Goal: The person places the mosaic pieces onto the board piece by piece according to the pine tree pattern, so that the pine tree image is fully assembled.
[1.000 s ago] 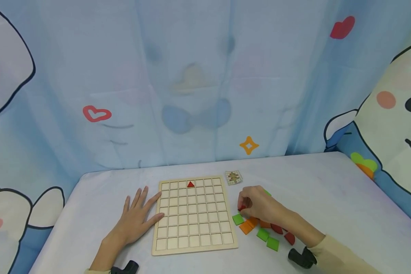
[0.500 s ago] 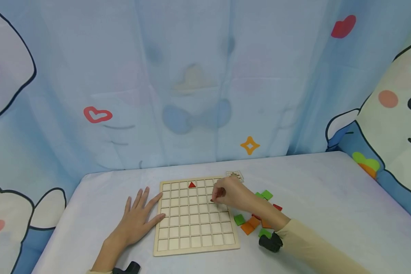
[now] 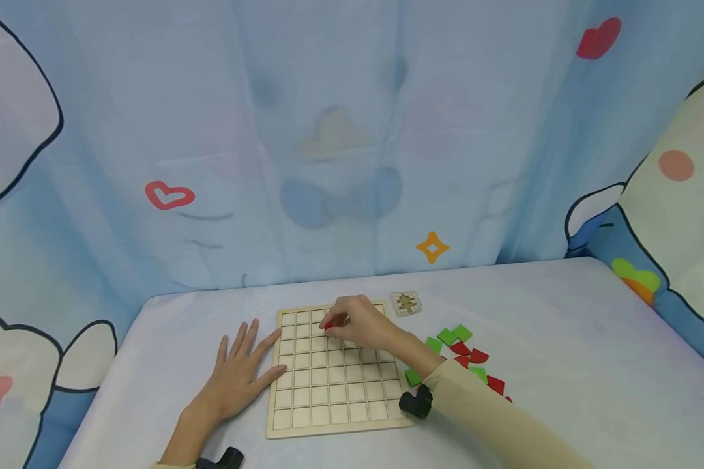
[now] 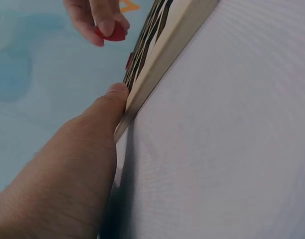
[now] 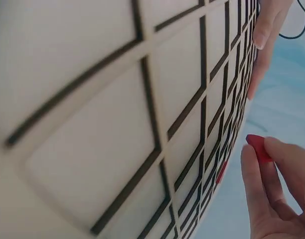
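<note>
My right hand pinches a small red tile between thumb and fingertips, above the upper part of a wooden grid board. One side of that tile looks rounded in the left wrist view. Spread fingers of my left hand touch the board's left edge, the thumb lying lower on the same edge. A red triangle sits in a board cell in the right wrist view; my right hand hides it in the head view.
Loose green tiles and red tiles lie right of the board, partly hidden by my right sleeve. A small patterned card lies beyond the board's upper right corner. A printed curtain hangs behind the table.
My right hand has picked up the red tile from the loose pieces and moved left with it over the board's upper rows. The left hand has stayed at the board's edge.
</note>
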### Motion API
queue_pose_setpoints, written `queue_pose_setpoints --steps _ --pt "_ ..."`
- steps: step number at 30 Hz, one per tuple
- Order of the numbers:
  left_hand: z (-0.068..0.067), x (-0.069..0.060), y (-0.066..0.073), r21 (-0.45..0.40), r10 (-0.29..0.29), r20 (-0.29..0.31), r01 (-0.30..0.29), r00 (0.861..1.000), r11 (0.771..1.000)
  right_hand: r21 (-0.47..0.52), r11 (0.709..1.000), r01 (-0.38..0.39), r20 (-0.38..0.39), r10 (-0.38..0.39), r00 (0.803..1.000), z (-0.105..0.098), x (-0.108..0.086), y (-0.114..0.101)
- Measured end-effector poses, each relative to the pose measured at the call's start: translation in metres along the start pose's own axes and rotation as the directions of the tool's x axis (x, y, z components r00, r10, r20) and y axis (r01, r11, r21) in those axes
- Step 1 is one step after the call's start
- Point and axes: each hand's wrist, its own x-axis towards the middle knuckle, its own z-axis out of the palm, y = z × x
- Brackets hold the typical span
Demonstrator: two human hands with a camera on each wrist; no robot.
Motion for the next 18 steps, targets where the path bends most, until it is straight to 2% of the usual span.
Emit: queue_pose_setpoints --steps 9,13,18 --pt "-0.002 0.0 0.003 -0.006 -0.006 0.017 0.006 1.0 1.0 0.026 0.998 -0.049 -0.104 0.052 0.993 0.017 0.017 0.002" --pt "-0.002 -0.001 0.002 0.003 -0.006 0.018 0.006 1.0 1.0 0.033 0.995 -0.097 -0.095 0.099 0.991 0.022 0.021 -0.002" --pt "-0.002 -0.001 0.002 0.012 -0.008 0.011 0.008 1.0 1.0 -0.015 0.983 -0.185 -0.067 0.183 0.981 0.024 0.027 -0.008"
